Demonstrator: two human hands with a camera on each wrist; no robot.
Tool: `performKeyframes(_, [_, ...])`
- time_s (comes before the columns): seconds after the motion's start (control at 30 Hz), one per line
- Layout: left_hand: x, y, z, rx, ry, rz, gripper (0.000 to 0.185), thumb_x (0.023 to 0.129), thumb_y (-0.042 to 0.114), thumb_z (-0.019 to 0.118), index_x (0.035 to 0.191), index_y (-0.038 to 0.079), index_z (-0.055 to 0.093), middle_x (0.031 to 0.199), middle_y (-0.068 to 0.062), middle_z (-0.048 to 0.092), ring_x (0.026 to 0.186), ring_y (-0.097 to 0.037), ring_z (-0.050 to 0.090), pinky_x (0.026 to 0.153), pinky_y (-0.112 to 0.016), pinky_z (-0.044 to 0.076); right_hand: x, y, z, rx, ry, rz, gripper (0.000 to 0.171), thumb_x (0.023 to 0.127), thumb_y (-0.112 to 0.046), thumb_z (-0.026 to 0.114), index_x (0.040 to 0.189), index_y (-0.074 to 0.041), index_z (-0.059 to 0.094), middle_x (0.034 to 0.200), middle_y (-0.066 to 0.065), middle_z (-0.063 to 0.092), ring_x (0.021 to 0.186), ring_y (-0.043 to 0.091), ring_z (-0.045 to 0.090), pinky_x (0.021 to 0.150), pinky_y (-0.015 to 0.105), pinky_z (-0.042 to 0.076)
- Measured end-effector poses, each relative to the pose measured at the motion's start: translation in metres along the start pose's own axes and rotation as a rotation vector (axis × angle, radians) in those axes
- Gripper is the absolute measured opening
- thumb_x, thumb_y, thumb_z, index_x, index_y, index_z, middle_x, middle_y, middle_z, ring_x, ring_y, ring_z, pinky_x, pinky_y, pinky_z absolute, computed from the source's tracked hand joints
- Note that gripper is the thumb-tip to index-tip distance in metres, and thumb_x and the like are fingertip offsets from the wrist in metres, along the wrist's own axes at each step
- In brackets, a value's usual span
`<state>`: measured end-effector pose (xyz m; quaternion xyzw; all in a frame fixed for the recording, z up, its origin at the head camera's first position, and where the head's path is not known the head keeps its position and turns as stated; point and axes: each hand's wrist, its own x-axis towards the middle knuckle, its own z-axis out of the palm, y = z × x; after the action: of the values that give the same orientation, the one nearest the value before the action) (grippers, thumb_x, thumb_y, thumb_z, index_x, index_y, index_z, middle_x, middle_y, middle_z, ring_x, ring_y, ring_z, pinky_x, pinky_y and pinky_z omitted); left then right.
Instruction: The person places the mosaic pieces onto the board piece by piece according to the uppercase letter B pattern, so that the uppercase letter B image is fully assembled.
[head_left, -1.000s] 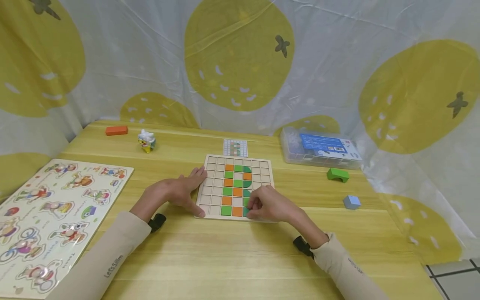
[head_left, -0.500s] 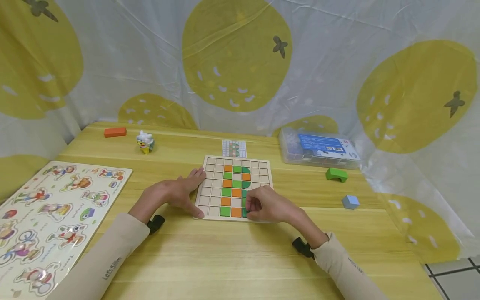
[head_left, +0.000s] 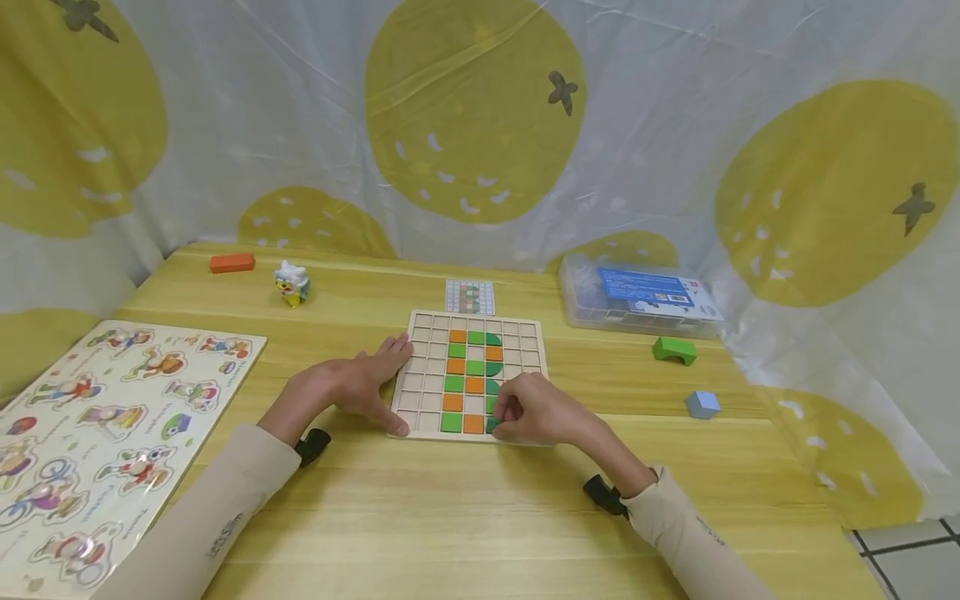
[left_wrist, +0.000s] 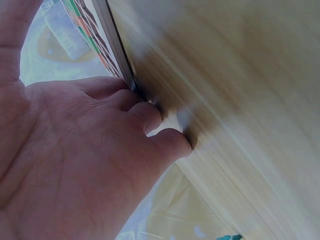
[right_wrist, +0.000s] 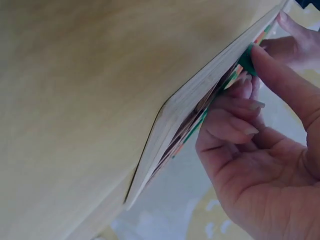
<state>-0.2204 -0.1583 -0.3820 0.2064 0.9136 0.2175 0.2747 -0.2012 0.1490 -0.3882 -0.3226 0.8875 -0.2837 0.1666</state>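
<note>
A wooden grid board (head_left: 528, 343) lies on the table, with orange squares (head_left: 452, 402), light green squares (head_left: 452, 422) and dark green rounded tiles (head_left: 493, 367) set in its middle columns. My left hand (head_left: 365, 383) rests along the board's left edge, thumb at the near corner and fingers farther up; the left wrist view shows its fingertips at the edge. At the near row, my right hand (head_left: 546, 410) pinches a dark green tile (right_wrist: 247, 62) between thumb and fingers, beside an orange square. Those fingers partly hide the tile and the cells around it.
Behind the board lies a printed pattern card (head_left: 453, 296). A clear plastic case (head_left: 585, 300), a green arch block (head_left: 675, 350) and a blue cube (head_left: 703, 405) are on the right. Left are a picture puzzle board (head_left: 168, 408), a toy figure (head_left: 292, 283) and a red block (head_left: 232, 263).
The dark green tile under my right fingertips has shifted slightly at the near row. Both hands otherwise keep their places; the head view sways a little.
</note>
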Motion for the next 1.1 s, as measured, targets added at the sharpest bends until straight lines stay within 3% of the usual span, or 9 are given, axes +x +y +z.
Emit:
performKeyframes(0.3, [0.001, -0.001, 0.001, -0.012, 0.000, -0.018, 0.135, 0.084, 0.047, 0.093, 0.171, -0.002, 0.003, 0.179, -0.022, -0.012, 0.165, -0.044, -0.007, 0.130, -0.070, 0.006, 0.001, -0.003, 0.002, -0.150, 0.102, -0.145, 0.015, 0.086, 0.006, 0.084, 0.083, -0.008, 0.078, 0.074, -0.005, 0.065, 0.069, 0.009, 0.054, 0.061, 0.019, 0.047])
performKeyframes(0.47, [0.001, -0.001, 0.000, -0.012, 0.002, -0.016, 0.136, 0.083, 0.047, 0.093, 0.171, -0.002, 0.002, 0.179, -0.022, -0.012, 0.166, -0.043, -0.007, 0.130, -0.069, 0.006, -0.003, -0.004, -0.004, -0.188, 0.037, -0.210, 0.011, 0.085, 0.002, 0.088, 0.091, -0.007, 0.085, 0.078, -0.003, 0.072, 0.066, 0.006, 0.054, 0.059, 0.018, 0.046])
performKeyframes(0.73, [0.001, 0.001, -0.002, -0.009, 0.007, -0.012, 0.135, 0.084, 0.047, 0.093, 0.171, -0.002, 0.002, 0.179, -0.022, -0.013, 0.166, -0.043, -0.008, 0.130, -0.068, 0.005, -0.003, -0.002, -0.007, -0.162, 0.038, -0.161, 0.006, 0.088, -0.004, 0.089, 0.090, -0.007, 0.084, 0.078, -0.008, 0.071, 0.065, 0.001, 0.055, 0.061, 0.018, 0.052])
performKeyframes(0.87, [0.000, 0.002, -0.002, -0.002, 0.017, -0.007, 0.134, 0.084, 0.047, 0.093, 0.171, -0.003, 0.004, 0.179, -0.023, -0.012, 0.165, -0.044, -0.008, 0.130, -0.069, 0.005, 0.000, -0.003, -0.004, -0.188, 0.078, -0.169, 0.011, 0.086, -0.007, 0.092, 0.085, -0.008, 0.080, 0.072, -0.007, 0.065, 0.065, 0.004, 0.050, 0.059, 0.019, 0.045])
performKeyframes(1.1, [0.001, 0.003, 0.000, -0.010, 0.005, 0.004, 0.133, 0.085, 0.045, 0.093, 0.170, -0.005, 0.004, 0.178, -0.024, -0.012, 0.165, -0.044, -0.009, 0.130, -0.068, 0.003, 0.001, -0.005, 0.002, -0.205, 0.086, -0.201, 0.013, 0.089, -0.015, 0.091, 0.092, -0.008, 0.081, 0.073, -0.006, 0.059, 0.070, 0.011, 0.051, 0.062, 0.019, 0.042])
